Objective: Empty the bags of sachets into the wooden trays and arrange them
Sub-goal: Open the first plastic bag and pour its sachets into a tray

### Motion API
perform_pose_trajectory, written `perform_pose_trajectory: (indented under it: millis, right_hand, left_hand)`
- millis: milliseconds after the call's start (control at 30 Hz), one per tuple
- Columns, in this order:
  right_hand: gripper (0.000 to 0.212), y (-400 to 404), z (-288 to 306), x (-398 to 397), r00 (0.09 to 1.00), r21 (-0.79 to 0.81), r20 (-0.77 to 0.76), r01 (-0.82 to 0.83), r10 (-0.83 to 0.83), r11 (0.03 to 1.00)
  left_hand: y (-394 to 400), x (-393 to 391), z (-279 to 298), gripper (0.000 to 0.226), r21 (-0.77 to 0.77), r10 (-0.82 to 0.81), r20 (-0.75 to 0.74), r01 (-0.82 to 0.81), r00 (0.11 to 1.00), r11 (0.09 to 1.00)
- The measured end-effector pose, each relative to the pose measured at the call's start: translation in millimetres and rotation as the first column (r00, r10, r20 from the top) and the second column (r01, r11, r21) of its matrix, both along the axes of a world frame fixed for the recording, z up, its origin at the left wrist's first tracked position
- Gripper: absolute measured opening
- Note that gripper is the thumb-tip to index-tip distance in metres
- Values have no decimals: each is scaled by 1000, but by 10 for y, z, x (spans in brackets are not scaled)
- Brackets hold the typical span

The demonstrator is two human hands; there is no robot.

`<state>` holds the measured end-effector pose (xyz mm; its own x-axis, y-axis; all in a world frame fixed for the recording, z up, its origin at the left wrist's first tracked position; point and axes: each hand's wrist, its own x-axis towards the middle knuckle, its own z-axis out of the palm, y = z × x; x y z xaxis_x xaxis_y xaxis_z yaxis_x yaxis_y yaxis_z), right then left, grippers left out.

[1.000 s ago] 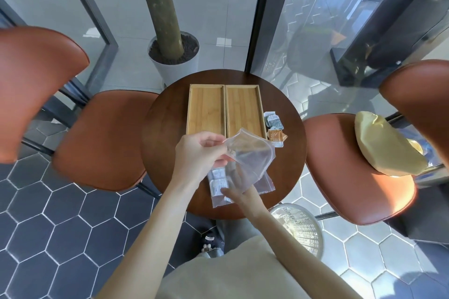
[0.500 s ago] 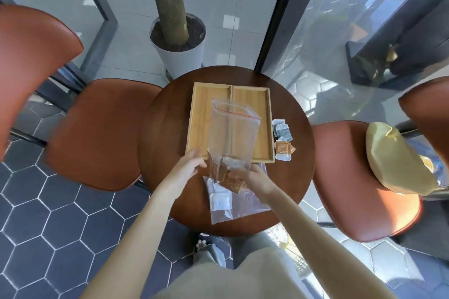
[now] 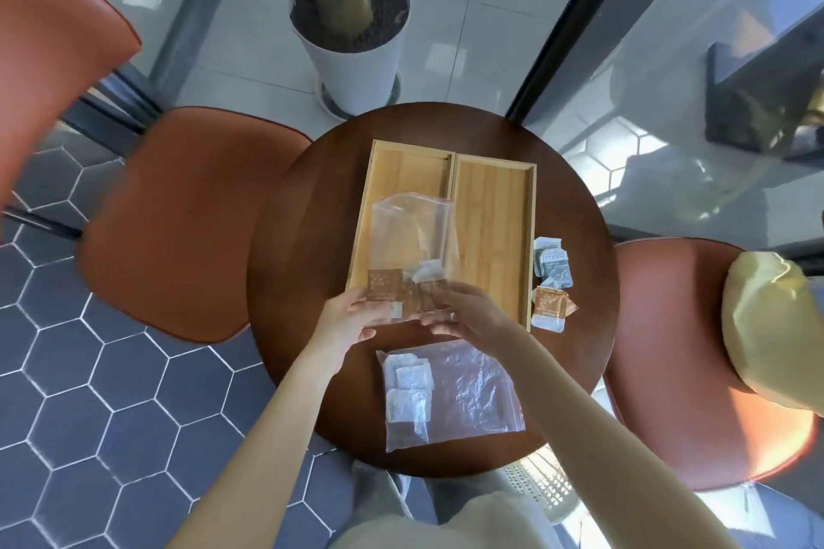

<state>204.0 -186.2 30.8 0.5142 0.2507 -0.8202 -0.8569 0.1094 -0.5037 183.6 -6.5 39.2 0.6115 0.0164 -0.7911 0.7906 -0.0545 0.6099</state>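
Two wooden trays stand side by side on the round table: the left tray (image 3: 403, 167) and the right tray (image 3: 492, 227). A clear zip bag (image 3: 412, 232) is held over the left tray, its red-lined mouth pointing away from me. Brown sachets (image 3: 383, 286) sit at its near end. My left hand (image 3: 356, 316) grips the bag's near left corner; my right hand (image 3: 463, 310) grips the near right corner. A second clear bag (image 3: 450, 392) with white sachets lies flat on the table near me.
Loose grey-blue sachets (image 3: 553, 261) and orange sachets (image 3: 550, 308) lie right of the trays. Brown chairs stand left (image 3: 178, 227) and right (image 3: 677, 348); a yellow bag (image 3: 771, 325) rests on the right chair. A potted trunk (image 3: 352, 36) stands beyond the table.
The bag, crumpled near me a second ago, was lifted upright and now lies tilted over the left tray. Both hands moved forward to its near corners.
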Motion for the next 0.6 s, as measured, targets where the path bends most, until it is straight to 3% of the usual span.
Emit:
perform_pose_trajectory:
  millis: [100,300,467,600]
  right_hand:
    - [18,48,1,175,996,24,-25,81,-80,996]
    - [12,62,65,352,981,87,-41,190,-187,978]
    - [22,36,177,383,969,173,-5,243,-246,954]
    - [28,13,273,393,967,251,58,227,-249,941]
  left_hand:
    - [-8,161,11,14,-4,102,18,-102,995,995]
    - [-56,360,102,19,-61,237,33,-235,971,970]
    - [-45,411,194,24,-79,272,77,-266,959,961]
    - [-38,442,350,12,-99,261,154,-248,953,964]
